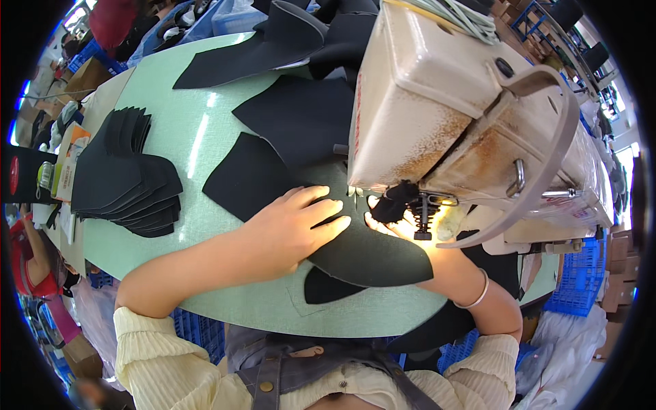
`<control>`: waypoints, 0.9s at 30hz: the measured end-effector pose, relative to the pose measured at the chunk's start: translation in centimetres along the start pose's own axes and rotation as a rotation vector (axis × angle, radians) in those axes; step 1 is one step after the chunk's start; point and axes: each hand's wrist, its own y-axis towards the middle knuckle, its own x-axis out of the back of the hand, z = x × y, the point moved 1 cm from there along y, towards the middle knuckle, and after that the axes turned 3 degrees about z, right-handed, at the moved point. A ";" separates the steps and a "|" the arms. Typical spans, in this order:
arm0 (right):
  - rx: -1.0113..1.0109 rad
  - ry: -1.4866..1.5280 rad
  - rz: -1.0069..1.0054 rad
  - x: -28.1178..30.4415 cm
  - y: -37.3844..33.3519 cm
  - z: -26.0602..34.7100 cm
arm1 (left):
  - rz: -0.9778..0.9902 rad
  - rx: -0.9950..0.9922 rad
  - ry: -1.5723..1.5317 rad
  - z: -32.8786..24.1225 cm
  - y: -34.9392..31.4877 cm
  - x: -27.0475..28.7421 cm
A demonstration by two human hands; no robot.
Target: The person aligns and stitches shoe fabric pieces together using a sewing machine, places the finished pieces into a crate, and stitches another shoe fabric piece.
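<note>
The work with the black piece of cloth [372, 253] seems to be in its middle part. The piece lies on the green table [232, 307], close under the head of the sewing machine [424, 102], and the needle [356, 194] is above its far side, between the two hands. I cannot see any finished seam on it, so how much is already sewn I cannot tell.

Other pieces lie around. A neat black stack [123, 181] is at the left of the table, and a loose pile [266, 51] is at the far end; which of them is ready and which is waiting, the view does not show. In my judgement, the rest of this edge is left to be done.

The piece points with its narrow end to the right and a little toward the person. Its long axis, as far as visible, goes slantwise from the left hand [294, 222] down to this tip, and its rounded edge faces the person. Whether the dark part beyond the left hand belongs to the same piece, I cannot say.

The left hand rests palm down on the cloth, its fingers a little spread and holding nothing between them. The right hand [402, 230] is partly hidden behind a black tuft [395, 203] on the machine; its fingertips are beside the cloth, but whether they pinch it I cannot tell.
</note>
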 end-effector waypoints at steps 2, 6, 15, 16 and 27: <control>0.009 -0.044 -0.059 0.0 0.2 1.1 | -0.010 0.042 0.046 -1.0 0.2 -0.6; -0.163 0.414 -0.055 -1.5 -0.5 2.0 | -0.024 0.075 0.018 -0.6 0.1 -0.7; 0.026 -0.114 -0.008 0.2 0.4 1.0 | -0.007 0.028 -0.039 0.7 0.2 0.2; 0.046 -0.132 -0.004 0.0 0.6 0.4 | -0.009 0.063 -0.044 0.8 0.2 0.3; -0.027 -0.022 -0.001 -0.2 0.3 -2.7 | -0.101 -0.031 0.051 2.8 0.7 0.5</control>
